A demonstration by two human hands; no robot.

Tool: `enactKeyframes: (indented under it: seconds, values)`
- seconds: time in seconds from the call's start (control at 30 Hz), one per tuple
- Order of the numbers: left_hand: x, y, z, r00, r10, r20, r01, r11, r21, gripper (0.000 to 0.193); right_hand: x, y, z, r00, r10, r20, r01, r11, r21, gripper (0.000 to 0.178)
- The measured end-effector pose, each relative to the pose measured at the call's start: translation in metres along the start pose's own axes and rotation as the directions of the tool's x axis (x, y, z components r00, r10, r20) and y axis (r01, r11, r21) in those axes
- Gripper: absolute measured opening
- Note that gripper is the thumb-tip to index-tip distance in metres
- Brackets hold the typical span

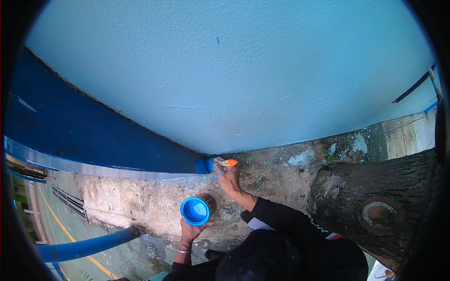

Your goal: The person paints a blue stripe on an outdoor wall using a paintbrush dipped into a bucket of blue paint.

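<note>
Head view: the right hand pinches a paintbrush, its orange handle tip jutting out to the right of the fingers and its other end pointing left toward the bright blue end of a dark blue wall band; whether bristles touch there is too small to tell. Lower and to the left, the left hand grasps a can from its near side, the open mouth showing blue paint. The can sits near the right hand but apart from the brush, over rough, blue-spotted concrete.
</note>
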State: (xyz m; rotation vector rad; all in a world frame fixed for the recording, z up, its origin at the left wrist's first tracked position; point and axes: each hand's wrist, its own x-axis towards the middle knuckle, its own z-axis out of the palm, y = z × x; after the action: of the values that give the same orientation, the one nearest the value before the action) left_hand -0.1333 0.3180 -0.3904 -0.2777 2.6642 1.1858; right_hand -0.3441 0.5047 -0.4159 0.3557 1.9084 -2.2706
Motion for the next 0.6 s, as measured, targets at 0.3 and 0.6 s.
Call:
enactKeyframes:
  seconds: [0.3,0.6]
  values:
    - [0.001,0.007,-0.001,1.000,-0.029,0.001,0.029,0.999,-0.042,0.079,-0.012,-0.037,0.001,0.996,0.041,0.078,-0.053,0.986,0.157,0.044]
    - [0.000,0.011,0.000,0.999,-0.044,-0.014,0.043,0.995,-0.089,0.085,-0.021,-0.074,0.002,0.990,-0.053,0.132,-0.005,0.916,0.402,0.043]
